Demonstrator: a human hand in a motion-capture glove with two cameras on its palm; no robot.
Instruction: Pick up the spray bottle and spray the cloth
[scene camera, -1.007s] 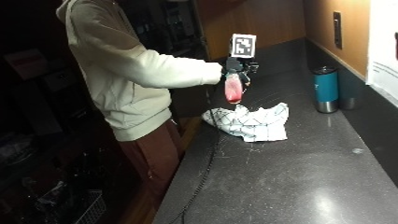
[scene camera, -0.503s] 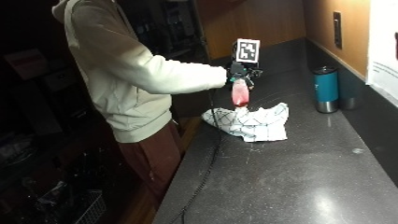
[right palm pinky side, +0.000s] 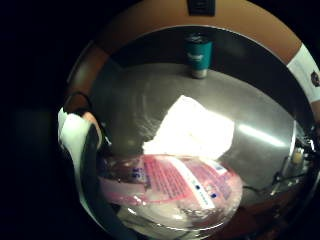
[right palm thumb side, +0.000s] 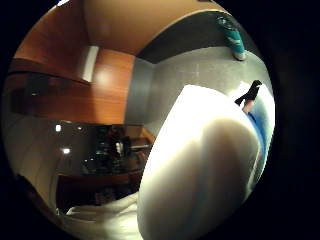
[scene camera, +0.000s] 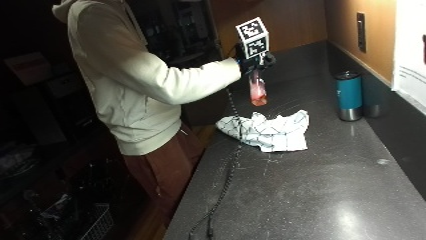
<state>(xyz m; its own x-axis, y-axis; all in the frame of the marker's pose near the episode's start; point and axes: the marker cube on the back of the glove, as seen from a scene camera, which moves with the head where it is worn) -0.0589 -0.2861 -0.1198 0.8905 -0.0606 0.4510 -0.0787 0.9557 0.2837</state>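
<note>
Surface: a dark speckled countertop (scene camera: 313, 190) ran along a wood-panelled wall.
Hand: the gloved right hand (scene camera: 251, 59) was raised above the counter, its fingers curled round the neck of the spray bottle (scene camera: 257, 90).
Bottle: it hung clear of the counter, pink liquid low in its body (the label filled the little-finger palm view).
Cloth: the checked white cloth (scene camera: 269, 131) lay crumpled on the counter, below and just beyond the bottle.
Tumbler: a teal tumbler (scene camera: 348, 95) stood near the wall, well apart.
Handling: probably light, smooth rigid plastic; best held at the neck, a finger on the trigger.
</note>
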